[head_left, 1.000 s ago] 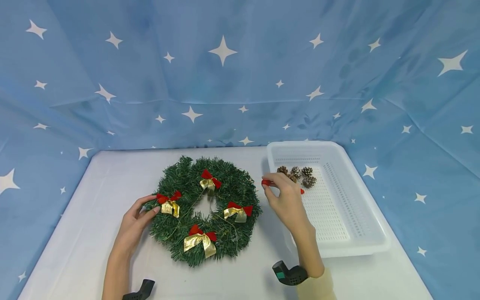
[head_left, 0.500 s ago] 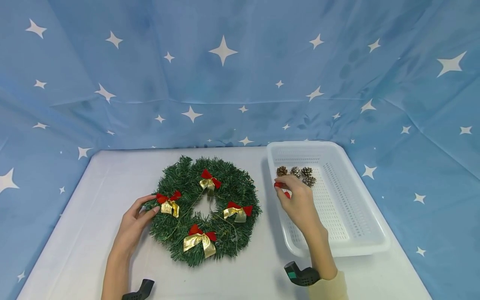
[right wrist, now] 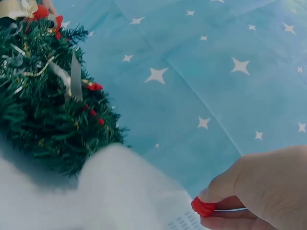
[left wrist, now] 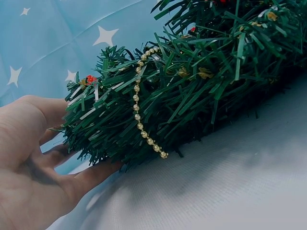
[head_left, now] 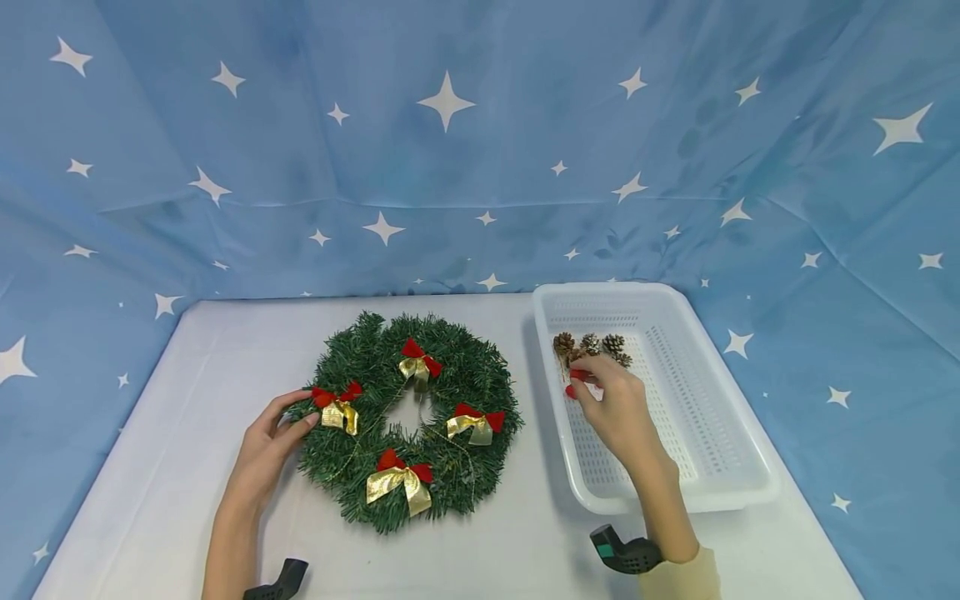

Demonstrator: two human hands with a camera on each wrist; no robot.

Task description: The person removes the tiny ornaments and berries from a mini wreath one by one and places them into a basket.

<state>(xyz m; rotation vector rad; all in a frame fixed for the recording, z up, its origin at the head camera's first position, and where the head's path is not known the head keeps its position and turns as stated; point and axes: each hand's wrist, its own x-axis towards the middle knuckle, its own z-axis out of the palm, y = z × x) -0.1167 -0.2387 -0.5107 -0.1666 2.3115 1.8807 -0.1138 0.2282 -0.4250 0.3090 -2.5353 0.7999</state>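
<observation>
A round green tinsel wreath (head_left: 457, 483) with several red-and-gold bows lies flat on the table. My left hand (head_left: 266, 446) holds its left edge, thumb and fingers on either side of the greenery. A string of gold beads (left wrist: 137, 106) hangs from the wreath in the left wrist view. Over the left part of a white plastic basket (head_left: 727, 392), my right hand (head_left: 615, 408) pinches a small bumpy red piece (right wrist: 203, 207) between thumb and fingers. Another red piece (head_left: 572, 392) shows just below these fingertips. Several pinecones (head_left: 590, 343) lie in the basket, some partly hidden by the hand.
The white table (head_left: 187, 375) is backed by a blue star-patterned cloth (head_left: 450, 167) that also rises at both sides. The basket's raised rim (head_left: 561, 442) stands between the wreath and the pinecones.
My right hand has moved right from beside the wreath to over the basket, carrying the red piece and coming lower near the pinecones. The left hand and the wreath have stayed put.
</observation>
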